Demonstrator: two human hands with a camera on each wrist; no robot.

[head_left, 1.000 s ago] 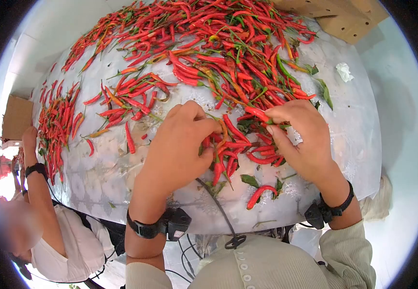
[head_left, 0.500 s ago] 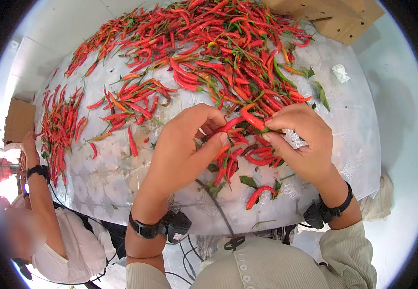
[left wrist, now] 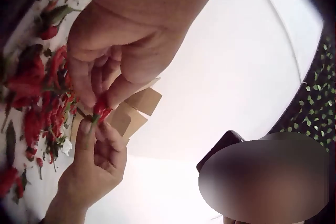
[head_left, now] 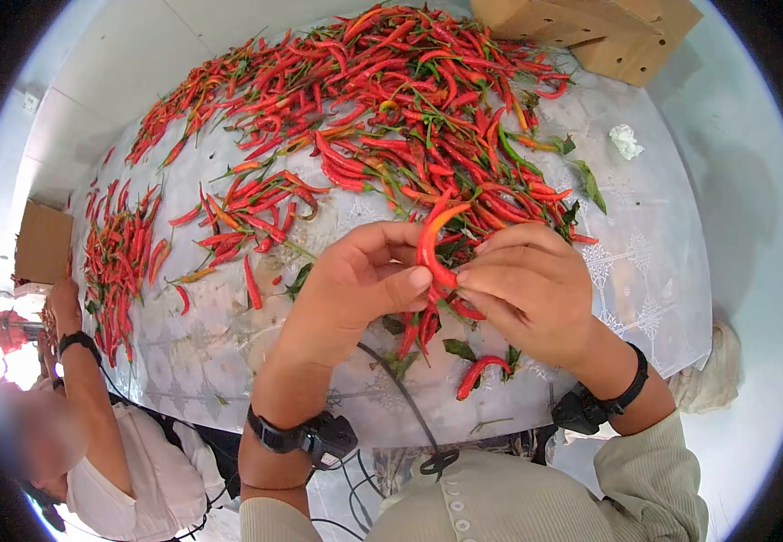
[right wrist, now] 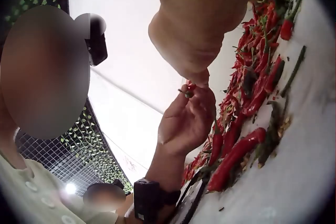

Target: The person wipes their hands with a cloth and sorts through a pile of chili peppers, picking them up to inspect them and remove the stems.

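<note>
Both hands meet over the near part of the table. My left hand [head_left: 355, 285] pinches a curved red chili pepper [head_left: 428, 248] between thumb and fingers; an orange-tipped chili overlaps it there. The fingertips of my right hand [head_left: 536, 294] pinch the chili's lower end. In the left wrist view a green stem [left wrist: 93, 121] sticks out between the two hands' fingertips. The right wrist view shows the red chili [right wrist: 190, 85] mostly hidden by fingers. Below the hands lies a small cluster of red chilies [head_left: 417, 332], partly covered.
A large heap of red chilies [head_left: 410, 99] spreads over the far side of the plastic-covered table [head_left: 220, 361]. Smaller piles lie at left. A cardboard box [head_left: 604, 41] stands at the far right, crumpled white paper [head_left: 625, 142] near it. Another person's arm [head_left: 89, 379] reaches in at left.
The left hand rose from the cluster to the chili, and the hands came together. The right hand moved inward and slightly down. The held chili turned from lying sideways to nearly upright.
</note>
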